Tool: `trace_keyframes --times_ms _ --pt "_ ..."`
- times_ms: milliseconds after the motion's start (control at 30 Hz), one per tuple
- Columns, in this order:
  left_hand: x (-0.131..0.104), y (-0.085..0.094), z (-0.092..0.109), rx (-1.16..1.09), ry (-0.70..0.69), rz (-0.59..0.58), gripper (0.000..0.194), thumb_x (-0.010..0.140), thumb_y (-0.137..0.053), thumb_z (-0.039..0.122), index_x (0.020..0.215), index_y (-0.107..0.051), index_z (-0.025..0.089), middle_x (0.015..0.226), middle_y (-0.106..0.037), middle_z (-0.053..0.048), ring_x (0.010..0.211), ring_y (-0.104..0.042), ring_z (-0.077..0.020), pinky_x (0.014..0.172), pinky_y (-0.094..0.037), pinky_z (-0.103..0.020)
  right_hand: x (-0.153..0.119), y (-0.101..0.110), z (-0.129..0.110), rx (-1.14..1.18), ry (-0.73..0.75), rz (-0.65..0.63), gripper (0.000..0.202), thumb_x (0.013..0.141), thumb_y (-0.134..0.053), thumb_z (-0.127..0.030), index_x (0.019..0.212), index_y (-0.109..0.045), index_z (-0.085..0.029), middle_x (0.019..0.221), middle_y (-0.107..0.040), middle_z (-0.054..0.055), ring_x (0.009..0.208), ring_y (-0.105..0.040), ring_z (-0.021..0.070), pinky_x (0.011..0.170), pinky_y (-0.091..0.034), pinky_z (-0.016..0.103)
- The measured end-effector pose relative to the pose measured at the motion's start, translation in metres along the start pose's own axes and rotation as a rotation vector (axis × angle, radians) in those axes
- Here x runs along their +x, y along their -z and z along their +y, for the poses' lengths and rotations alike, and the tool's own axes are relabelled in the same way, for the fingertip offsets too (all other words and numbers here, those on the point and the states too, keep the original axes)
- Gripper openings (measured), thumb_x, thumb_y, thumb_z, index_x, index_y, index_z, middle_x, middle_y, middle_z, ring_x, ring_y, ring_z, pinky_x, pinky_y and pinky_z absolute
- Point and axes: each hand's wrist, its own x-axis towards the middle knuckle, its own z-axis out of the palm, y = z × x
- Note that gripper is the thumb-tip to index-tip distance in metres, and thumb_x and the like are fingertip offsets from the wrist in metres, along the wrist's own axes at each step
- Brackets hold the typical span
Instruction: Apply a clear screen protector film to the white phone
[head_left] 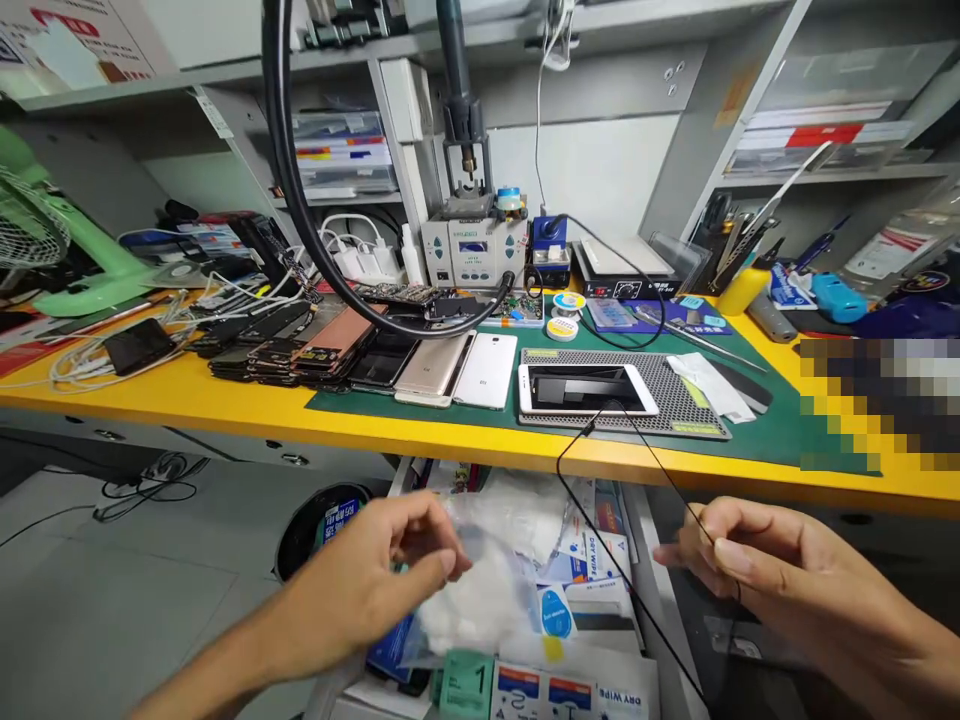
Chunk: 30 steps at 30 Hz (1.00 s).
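Observation:
My left hand hovers over the pulled-out drawer, its fingers curled and the thumb close to the fingertips. A clear plastic bag with white stuff inside lies right at those fingertips; whether they grip it is unclear. On the right, my right hand pinches a thin black cord between thumb and finger. The cord runs up in front of the bench edge, and a thicker stretch of it hangs down across the drawer. Above, a white-framed phone lies face up on a grey perforated pad.
The drawer holds dry wipe packets and a green box. Stacked phone parts cover the bench's left side, beside a white phone back. A black hose arches forward. A black bin stands left of the drawer.

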Motion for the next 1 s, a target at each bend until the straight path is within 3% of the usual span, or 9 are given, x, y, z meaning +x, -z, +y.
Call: trace_keyframes --times_ms 133,267,400,567,733,833,900,1000 --pt "0.038 0.024 0.059 -0.182 -0.210 0.045 0.010 0.082 -0.069 0.028 0.084 -0.068 0.019 0.074 -0.072 -0.005 0.065 -0.070 -0.0196 0.053 -0.053 -0.025 0.020 -0.017 -0.037 0.098 0.194 -0.131 0.016 0.078 -0.079 -0.036 0.077 -0.071 -0.022 0.070 -0.064 0.002 0.073 -0.060 0.0183 0.094 -0.046 0.040" --pt "0.089 0.032 0.108 -0.372 -0.382 -0.001 0.016 0.074 -0.077 0.023 0.085 -0.071 0.013 0.082 -0.076 -0.012 0.057 -0.070 -0.0194 0.042 -0.052 -0.023 0.039 -0.036 -0.076 0.220 0.356 -0.162 0.014 0.079 -0.079 -0.032 0.082 -0.072 -0.020 0.073 -0.067 0.002 0.075 -0.062 0.0177 0.101 -0.044 0.044" --pt "0.130 0.029 0.136 -0.446 -0.465 0.029 0.020 0.074 -0.079 0.025 0.086 -0.069 0.012 0.084 -0.076 -0.013 0.054 -0.068 -0.0163 0.037 -0.048 -0.019 0.051 -0.045 -0.090 0.346 0.382 -0.111 0.019 0.075 -0.083 -0.032 0.083 -0.073 -0.018 0.075 -0.066 0.001 0.076 -0.066 0.0178 0.100 -0.046 0.043" --pt "0.159 0.024 0.153 -0.561 -0.489 0.091 0.019 0.074 -0.080 0.023 0.082 -0.069 0.010 0.082 -0.076 -0.012 0.051 -0.067 -0.0136 0.035 -0.047 -0.017 0.056 -0.045 -0.092 0.360 0.393 0.002 0.028 0.070 -0.086 -0.037 0.083 -0.072 -0.016 0.079 -0.067 0.003 0.082 -0.069 0.0212 0.090 -0.051 0.035" --pt "0.170 0.023 0.161 -0.768 -0.454 0.057 0.019 0.076 -0.077 0.019 0.091 -0.070 0.009 0.089 -0.076 -0.013 0.058 -0.070 -0.0154 0.043 -0.053 -0.020 0.063 -0.043 -0.095 0.352 0.448 0.107 0.034 0.066 -0.088 -0.040 0.085 -0.073 -0.016 0.079 -0.070 0.004 0.081 -0.069 0.0220 0.086 -0.052 0.035" --pt "0.170 0.016 0.157 -0.947 -0.431 0.002 0.020 0.086 -0.065 0.022 0.099 -0.068 0.008 0.109 -0.073 -0.017 0.081 -0.074 -0.0205 0.067 -0.062 -0.029 0.070 -0.043 -0.095 0.332 0.498 0.172 0.037 0.067 -0.087 -0.042 0.088 -0.073 -0.015 0.079 -0.072 0.006 0.082 -0.068 0.0223 0.086 -0.051 0.035" --pt "0.168 0.009 0.151 -1.047 -0.435 -0.038 0.023 0.090 -0.056 0.021 0.106 -0.066 0.008 0.122 -0.068 -0.019 0.102 -0.071 -0.0255 0.089 -0.059 -0.039 0.075 -0.044 -0.095 0.325 0.523 0.202 0.037 0.068 -0.087 -0.042 0.090 -0.072 -0.015 0.080 -0.073 0.006 0.081 -0.068 0.0216 0.088 -0.050 0.035" --pt "0.168 0.001 0.141 -1.135 -0.439 -0.075 0.027 0.092 -0.053 0.018 0.116 -0.062 0.010 0.132 -0.063 -0.018 0.116 -0.065 -0.0304 0.102 -0.051 -0.049 0.083 -0.046 -0.096 0.300 0.541 0.202 0.034 0.072 -0.084 -0.042 0.091 -0.072 -0.017 0.081 -0.073 0.005 0.082 -0.068 0.0207 0.089 -0.048 0.034"
